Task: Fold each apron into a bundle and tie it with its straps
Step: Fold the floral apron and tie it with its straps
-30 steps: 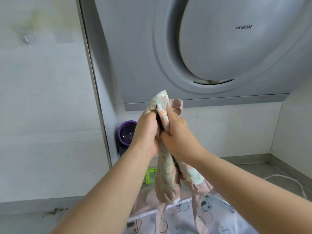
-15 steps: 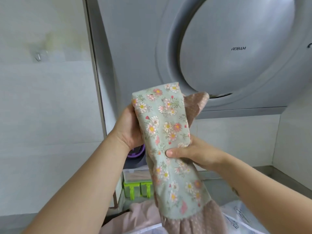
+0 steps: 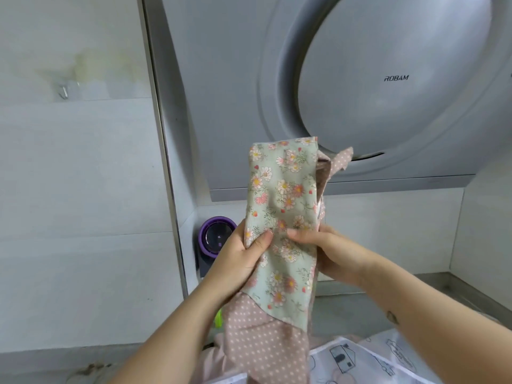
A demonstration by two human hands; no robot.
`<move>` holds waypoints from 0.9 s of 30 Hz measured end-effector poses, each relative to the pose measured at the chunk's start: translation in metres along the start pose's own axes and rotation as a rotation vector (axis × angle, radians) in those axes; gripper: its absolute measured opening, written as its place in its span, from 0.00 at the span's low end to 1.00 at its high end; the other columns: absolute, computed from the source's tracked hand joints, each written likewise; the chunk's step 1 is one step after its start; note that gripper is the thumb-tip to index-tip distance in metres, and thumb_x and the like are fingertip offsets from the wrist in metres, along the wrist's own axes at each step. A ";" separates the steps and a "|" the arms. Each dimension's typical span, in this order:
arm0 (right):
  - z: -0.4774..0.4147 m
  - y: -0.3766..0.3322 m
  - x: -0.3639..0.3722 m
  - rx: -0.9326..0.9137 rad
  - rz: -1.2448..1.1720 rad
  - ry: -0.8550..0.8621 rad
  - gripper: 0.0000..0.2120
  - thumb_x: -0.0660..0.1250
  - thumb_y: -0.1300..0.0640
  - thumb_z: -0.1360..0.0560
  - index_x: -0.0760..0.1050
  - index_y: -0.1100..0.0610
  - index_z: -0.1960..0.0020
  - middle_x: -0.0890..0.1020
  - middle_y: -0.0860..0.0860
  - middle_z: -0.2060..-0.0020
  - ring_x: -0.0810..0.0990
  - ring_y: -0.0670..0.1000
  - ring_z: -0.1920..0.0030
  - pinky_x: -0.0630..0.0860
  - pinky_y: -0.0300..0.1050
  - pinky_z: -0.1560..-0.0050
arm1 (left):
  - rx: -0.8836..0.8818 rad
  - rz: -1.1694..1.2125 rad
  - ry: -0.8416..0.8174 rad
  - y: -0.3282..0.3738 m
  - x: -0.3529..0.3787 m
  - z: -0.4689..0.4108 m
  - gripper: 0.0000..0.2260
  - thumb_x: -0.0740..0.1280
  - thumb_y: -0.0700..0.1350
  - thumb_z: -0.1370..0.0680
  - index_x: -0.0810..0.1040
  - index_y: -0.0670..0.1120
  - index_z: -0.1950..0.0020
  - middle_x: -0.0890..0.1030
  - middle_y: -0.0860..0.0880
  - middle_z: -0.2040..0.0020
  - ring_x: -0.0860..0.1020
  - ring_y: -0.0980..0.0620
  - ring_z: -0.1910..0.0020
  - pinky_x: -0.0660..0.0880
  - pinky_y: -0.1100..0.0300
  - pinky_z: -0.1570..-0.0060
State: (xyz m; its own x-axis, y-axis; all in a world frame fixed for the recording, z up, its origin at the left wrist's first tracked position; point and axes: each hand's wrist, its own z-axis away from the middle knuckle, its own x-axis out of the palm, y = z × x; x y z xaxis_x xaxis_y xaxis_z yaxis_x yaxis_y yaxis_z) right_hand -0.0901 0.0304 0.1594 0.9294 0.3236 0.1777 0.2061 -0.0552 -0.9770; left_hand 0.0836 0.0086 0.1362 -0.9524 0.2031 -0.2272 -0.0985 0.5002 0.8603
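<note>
A green floral apron (image 3: 285,189) with pink polka-dot trim (image 3: 266,336) is held upright in the air, folded lengthwise into a narrow strip. My left hand (image 3: 241,261) grips its left edge at mid-height, thumb on the front. My right hand (image 3: 324,253) grips the right edge at the same height, thumb lying across the floral face. A polka-dot strap end (image 3: 342,160) pokes out behind the top right corner. The strip's lower end hangs out of frame.
A grey range hood (image 3: 388,92) fills the wall behind. A purple-rimmed round device (image 3: 217,235) stands in the corner. Below lie a white printed cloth (image 3: 368,361), pale pink fabric (image 3: 213,364) and a green item (image 3: 219,318). A steel counter (image 3: 471,292) runs right.
The apron went from a bunched wad gripped high to a flat folded strip. Both hands have slid down to its middle and now hold opposite edges.
</note>
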 end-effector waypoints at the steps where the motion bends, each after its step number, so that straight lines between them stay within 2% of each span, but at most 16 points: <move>1: 0.000 -0.001 -0.002 0.018 0.042 -0.014 0.18 0.72 0.62 0.30 0.76 0.61 0.41 0.83 0.55 0.47 0.83 0.54 0.47 0.80 0.42 0.51 | 0.004 -0.013 -0.012 0.000 -0.001 0.001 0.07 0.65 0.48 0.22 0.74 0.57 0.45 0.83 0.60 0.50 0.80 0.64 0.50 0.74 0.71 0.52; 4: -0.003 -0.003 -0.002 -0.033 0.031 0.058 0.11 0.65 0.69 0.26 0.77 0.61 0.45 0.84 0.54 0.51 0.84 0.52 0.50 0.80 0.41 0.52 | -0.104 0.126 -0.063 0.002 0.001 0.000 0.11 0.66 0.51 0.25 0.73 0.56 0.43 0.83 0.58 0.51 0.81 0.63 0.52 0.75 0.71 0.56; 7: -0.003 -0.004 -0.002 -0.112 0.004 0.138 0.11 0.62 0.71 0.25 0.77 0.62 0.47 0.85 0.52 0.57 0.84 0.49 0.57 0.81 0.40 0.56 | -0.264 0.314 -0.226 -0.003 0.008 0.005 0.13 0.67 0.42 0.25 0.70 0.54 0.44 0.84 0.60 0.59 0.82 0.63 0.58 0.75 0.71 0.62; 9: -0.002 -0.006 -0.004 -0.138 -0.004 0.170 0.11 0.60 0.71 0.24 0.78 0.60 0.50 0.85 0.51 0.60 0.85 0.48 0.60 0.81 0.40 0.58 | -0.328 0.498 -0.306 -0.009 0.011 0.011 0.21 0.69 0.37 0.28 0.69 0.53 0.40 0.85 0.54 0.53 0.83 0.57 0.52 0.78 0.66 0.58; 11: -0.002 -0.007 -0.007 -0.162 -0.005 0.192 0.12 0.59 0.71 0.24 0.77 0.59 0.50 0.85 0.52 0.59 0.84 0.48 0.60 0.81 0.40 0.60 | -0.331 0.590 -0.308 -0.013 0.010 0.016 0.34 0.72 0.35 0.32 0.65 0.54 0.30 0.82 0.49 0.42 0.81 0.50 0.44 0.79 0.59 0.53; 12: -0.003 -0.007 -0.008 -0.178 -0.008 0.203 0.12 0.59 0.71 0.23 0.76 0.59 0.47 0.84 0.52 0.56 0.84 0.49 0.59 0.81 0.40 0.59 | -0.310 0.590 -0.298 -0.016 0.009 0.017 0.40 0.73 0.35 0.33 0.60 0.57 0.27 0.79 0.49 0.38 0.80 0.49 0.42 0.79 0.58 0.51; 14: -0.004 -0.008 -0.011 -0.215 -0.016 0.226 0.15 0.58 0.72 0.23 0.73 0.59 0.42 0.83 0.53 0.51 0.84 0.50 0.56 0.81 0.41 0.58 | -0.257 0.543 -0.255 -0.017 0.008 0.017 0.47 0.73 0.35 0.33 0.51 0.63 0.25 0.76 0.53 0.36 0.79 0.51 0.41 0.78 0.59 0.51; 16: -0.005 -0.009 -0.015 -0.255 -0.043 0.246 0.15 0.57 0.72 0.23 0.73 0.59 0.41 0.84 0.53 0.53 0.84 0.50 0.56 0.81 0.42 0.59 | -0.221 0.524 -0.257 -0.015 0.007 0.019 0.45 0.71 0.35 0.30 0.51 0.68 0.27 0.78 0.54 0.38 0.79 0.50 0.40 0.79 0.59 0.53; 17: -0.005 -0.010 -0.017 -0.273 -0.062 0.259 0.15 0.56 0.73 0.23 0.74 0.58 0.44 0.85 0.51 0.57 0.84 0.49 0.58 0.81 0.41 0.61 | -0.215 0.514 -0.267 -0.014 0.006 0.019 0.40 0.70 0.35 0.29 0.56 0.68 0.29 0.79 0.52 0.38 0.79 0.49 0.41 0.79 0.57 0.54; 19: -0.006 -0.012 -0.020 -0.295 -0.076 0.287 0.15 0.56 0.74 0.24 0.76 0.58 0.49 0.85 0.50 0.62 0.84 0.49 0.60 0.80 0.40 0.63 | -0.214 0.440 -0.286 -0.013 0.005 0.018 0.27 0.68 0.36 0.27 0.71 0.61 0.33 0.81 0.49 0.41 0.80 0.46 0.48 0.78 0.55 0.59; 20: -0.007 -0.012 -0.021 -0.299 -0.061 0.295 0.15 0.55 0.74 0.24 0.76 0.59 0.51 0.85 0.50 0.64 0.84 0.49 0.61 0.80 0.40 0.64 | -0.233 0.395 -0.297 -0.014 0.005 0.017 0.19 0.67 0.36 0.25 0.79 0.56 0.40 0.81 0.45 0.44 0.79 0.46 0.54 0.74 0.55 0.62; 21: -0.008 -0.012 -0.022 -0.299 -0.032 0.294 0.15 0.55 0.75 0.24 0.77 0.60 0.53 0.85 0.51 0.65 0.84 0.50 0.62 0.80 0.40 0.64 | -0.274 0.354 -0.306 -0.014 0.006 0.015 0.15 0.66 0.35 0.24 0.83 0.53 0.45 0.81 0.42 0.48 0.77 0.47 0.58 0.72 0.57 0.64; 22: -0.009 -0.011 -0.023 -0.307 0.023 0.283 0.15 0.56 0.75 0.24 0.77 0.61 0.55 0.85 0.51 0.66 0.84 0.50 0.63 0.80 0.41 0.64 | -0.313 0.340 -0.319 -0.016 0.006 0.015 0.15 0.64 0.33 0.23 0.84 0.50 0.49 0.81 0.41 0.50 0.77 0.48 0.61 0.73 0.59 0.64; 25: -0.006 -0.013 -0.027 -0.438 0.414 0.180 0.14 0.58 0.75 0.25 0.80 0.63 0.58 0.84 0.51 0.63 0.82 0.45 0.61 0.80 0.39 0.60 | -0.427 0.425 -0.327 -0.019 0.000 0.012 0.16 0.60 0.31 0.22 0.84 0.45 0.47 0.83 0.43 0.50 0.80 0.51 0.59 0.77 0.63 0.59; 27: 0.000 -0.017 -0.027 -0.574 0.741 0.072 0.09 0.64 0.67 0.27 0.81 0.64 0.51 0.82 0.50 0.51 0.80 0.38 0.52 0.75 0.32 0.53 | -0.541 0.495 -0.308 -0.024 -0.010 0.010 0.11 0.63 0.34 0.23 0.83 0.42 0.46 0.82 0.46 0.48 0.80 0.53 0.54 0.75 0.65 0.51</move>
State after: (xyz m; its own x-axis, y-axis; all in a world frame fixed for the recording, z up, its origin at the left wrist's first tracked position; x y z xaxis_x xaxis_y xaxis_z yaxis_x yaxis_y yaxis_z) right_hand -0.1183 0.0225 0.1715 0.8968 -0.0386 -0.4407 -0.3441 -0.6871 -0.6400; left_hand 0.0984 0.0029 0.1132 -0.8076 0.5578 0.1914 0.1139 -0.1709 0.9787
